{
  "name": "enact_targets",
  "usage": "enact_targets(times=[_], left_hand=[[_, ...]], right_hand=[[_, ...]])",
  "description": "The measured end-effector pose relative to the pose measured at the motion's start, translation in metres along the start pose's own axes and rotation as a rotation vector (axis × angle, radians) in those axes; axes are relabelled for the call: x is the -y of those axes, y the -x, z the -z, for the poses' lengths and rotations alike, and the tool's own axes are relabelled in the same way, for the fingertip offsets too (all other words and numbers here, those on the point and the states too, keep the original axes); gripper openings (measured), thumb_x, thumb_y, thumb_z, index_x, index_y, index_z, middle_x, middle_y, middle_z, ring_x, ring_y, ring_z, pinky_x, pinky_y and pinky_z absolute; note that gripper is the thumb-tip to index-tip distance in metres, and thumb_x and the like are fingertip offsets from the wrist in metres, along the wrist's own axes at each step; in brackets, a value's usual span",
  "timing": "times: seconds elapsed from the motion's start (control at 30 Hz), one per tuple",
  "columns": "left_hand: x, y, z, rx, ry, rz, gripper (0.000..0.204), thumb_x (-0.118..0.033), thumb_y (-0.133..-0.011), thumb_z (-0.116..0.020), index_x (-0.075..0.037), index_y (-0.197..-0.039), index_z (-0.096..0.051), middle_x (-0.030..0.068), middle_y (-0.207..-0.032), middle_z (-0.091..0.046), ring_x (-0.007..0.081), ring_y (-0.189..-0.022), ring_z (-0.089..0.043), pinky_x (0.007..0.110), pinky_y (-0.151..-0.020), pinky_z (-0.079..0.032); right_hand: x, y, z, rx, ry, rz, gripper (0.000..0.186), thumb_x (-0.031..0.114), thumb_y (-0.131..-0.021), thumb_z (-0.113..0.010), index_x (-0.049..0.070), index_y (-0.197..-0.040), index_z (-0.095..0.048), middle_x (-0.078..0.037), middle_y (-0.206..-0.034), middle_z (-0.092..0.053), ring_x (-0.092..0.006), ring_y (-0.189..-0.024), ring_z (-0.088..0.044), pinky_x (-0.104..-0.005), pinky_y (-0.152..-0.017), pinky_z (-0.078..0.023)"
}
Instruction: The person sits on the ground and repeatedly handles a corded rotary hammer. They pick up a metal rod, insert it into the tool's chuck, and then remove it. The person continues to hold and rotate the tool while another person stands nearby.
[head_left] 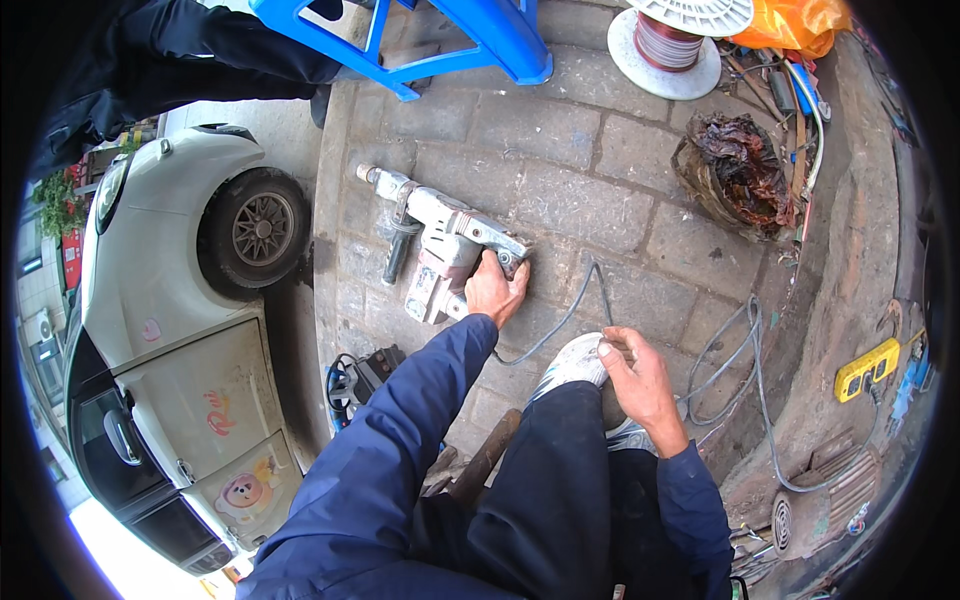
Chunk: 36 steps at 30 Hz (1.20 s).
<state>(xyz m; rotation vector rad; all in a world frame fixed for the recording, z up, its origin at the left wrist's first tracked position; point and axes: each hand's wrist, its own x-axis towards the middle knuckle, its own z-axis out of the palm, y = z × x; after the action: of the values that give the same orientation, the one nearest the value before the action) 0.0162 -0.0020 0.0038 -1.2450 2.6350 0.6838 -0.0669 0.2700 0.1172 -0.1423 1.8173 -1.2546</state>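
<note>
A worn, whitish-grey demolition hammer (440,215) lies on the paving bricks, its tool holder toward the upper left. Its black side handle (400,250) sticks out beside the body. My left hand (497,290) is closed around the hammer's rear handle. From the handle end, a grey power cord (570,315) runs over the ground toward my shoe (575,362). Just above the toe of that shoe is my right hand (640,385), with thumb and fingers bent together. Whatever lies between those fingertips, if anything, is too small to make out.
Loops of grey cable (752,345) lead to a yellow power strip (868,370) at the right wall. A crumpled, stained bag (740,170) and a wire spool (665,55) lie beyond. Blue stool (470,45), another person's legs (200,55), white car (190,290) to the left.
</note>
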Motion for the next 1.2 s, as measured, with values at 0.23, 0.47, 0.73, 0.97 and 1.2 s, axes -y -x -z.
enact_targets(times=[0.23,0.47,0.73,0.97,1.2], left_hand=[[0.0002,0.0,0.0008,0.02,0.005,0.011,0.055,-0.049,-0.094,-0.069,0.002,-0.108,-0.053,0.0345,-0.105,-0.071,0.0526,-0.093,-0.07,0.056,-0.084,-0.056],[0.0009,0.0002,0.0,0.017,-0.002,0.016,0.056,-0.05,-0.094,-0.069,0.002,-0.107,-0.053,0.0347,-0.105,-0.071,0.0533,-0.093,-0.07,0.057,-0.084,-0.055],[-0.0001,0.0005,0.0019,0.02,0.008,0.01,0.055,-0.049,-0.094,-0.07,0.002,-0.107,-0.053,0.0345,-0.103,-0.071,0.0529,-0.093,-0.07,0.056,-0.083,-0.056],[0.0005,0.0003,0.0018,0.016,0.017,0.008,0.054,-0.048,-0.094,-0.07,0.002,-0.107,-0.053,0.0342,-0.102,-0.071,0.0526,-0.091,-0.07,0.056,-0.082,-0.056],[0.0056,-0.0006,-0.003,-0.048,-0.002,-0.044,0.054,-0.048,-0.093,-0.071,0.001,-0.104,-0.053,0.0329,-0.092,-0.072,0.0524,-0.084,-0.071,0.058,-0.076,-0.057]], right_hand=[[0.0,0.0003,-0.0006,0.0,-0.013,-0.004,0.046,0.027,-0.102,-0.066,-0.008,-0.132,-0.062,-0.025,-0.125,-0.072,-0.0335,-0.115,-0.072,-0.0402,-0.1,-0.055],[-0.0013,0.0009,0.0005,-0.001,-0.006,0.014,0.045,0.029,-0.104,-0.065,-0.005,-0.134,-0.063,-0.019,-0.123,-0.073,-0.0241,-0.112,-0.07,-0.0361,-0.098,-0.055],[-0.0028,0.001,0.0005,0.008,-0.003,-0.008,0.044,0.028,-0.104,-0.066,-0.005,-0.133,-0.063,-0.018,-0.123,-0.073,-0.024,-0.112,-0.07,-0.0363,-0.098,-0.054],[-0.002,0.0015,0.0,-0.005,-0.006,0.02,0.044,0.027,-0.104,-0.066,-0.005,-0.133,-0.063,-0.018,-0.123,-0.073,-0.0238,-0.112,-0.07,-0.0362,-0.098,-0.054],[-0.0034,0.0006,-0.0007,0.008,-0.007,0.004,0.043,0.027,-0.104,-0.065,-0.005,-0.133,-0.063,-0.018,-0.123,-0.073,-0.0231,-0.111,-0.07,-0.0353,-0.097,-0.055]])
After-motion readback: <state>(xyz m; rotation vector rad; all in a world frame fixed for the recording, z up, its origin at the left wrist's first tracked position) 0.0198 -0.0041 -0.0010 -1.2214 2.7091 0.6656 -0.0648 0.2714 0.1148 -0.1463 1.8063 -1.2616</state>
